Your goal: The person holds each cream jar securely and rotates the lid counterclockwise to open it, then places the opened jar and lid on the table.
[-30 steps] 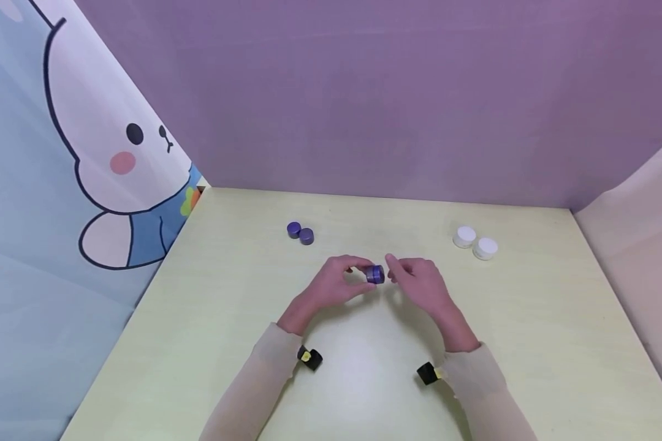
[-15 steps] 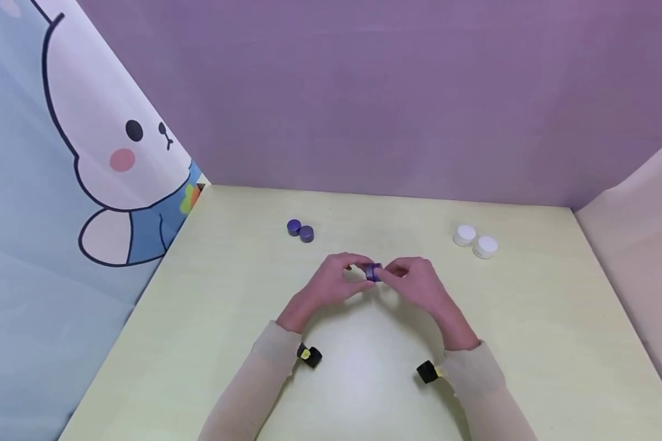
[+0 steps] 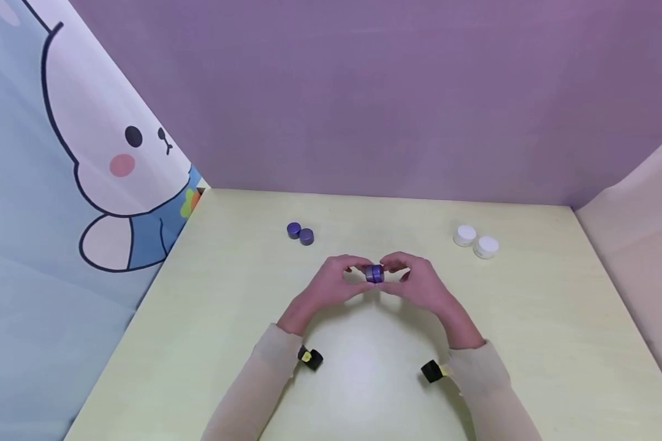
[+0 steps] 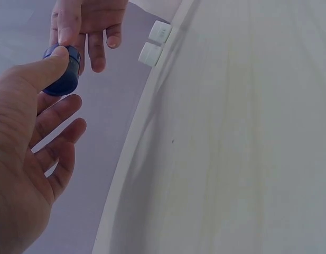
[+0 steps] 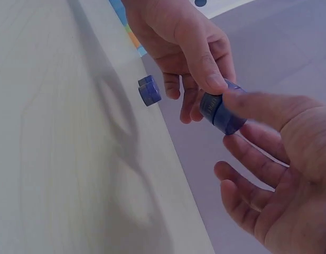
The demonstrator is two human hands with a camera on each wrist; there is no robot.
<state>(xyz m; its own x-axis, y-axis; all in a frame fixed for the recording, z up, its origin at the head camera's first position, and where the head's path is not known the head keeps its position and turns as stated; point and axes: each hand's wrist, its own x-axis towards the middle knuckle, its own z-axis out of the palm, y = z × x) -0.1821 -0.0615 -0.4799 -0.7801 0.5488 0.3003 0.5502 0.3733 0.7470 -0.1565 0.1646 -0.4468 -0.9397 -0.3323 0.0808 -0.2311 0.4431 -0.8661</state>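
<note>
Held above the table is a small purple-blue jar (image 3: pixel 374 274), with lettering on its side in the right wrist view. My left hand (image 3: pixel 333 283) pinches the jar's body between thumb and fingers. From the other side my right hand (image 3: pixel 416 283) has its thumb and fingertips round the jar's lid (image 5: pixel 229 120). The right thumb, blurred in the right wrist view, overlaps the lid's upper edge. In the left wrist view the left thumb (image 4: pixel 53 67) lies along the jar (image 4: pixel 65 82), and the right hand meets its far end.
Two purple jars (image 3: pixel 306 236) stand together at the back left of the pale table (image 3: pixel 243 275). At the back right are two white jars (image 3: pixel 485 247) side by side. A purple curtain (image 3: pixel 386 110) hangs behind the table's far edge.
One second ago the right hand was apart from the jar; it then came in, touching the lid. Now its thumb and fingers are spread wider around the lid. The left hand has stayed in place.
</note>
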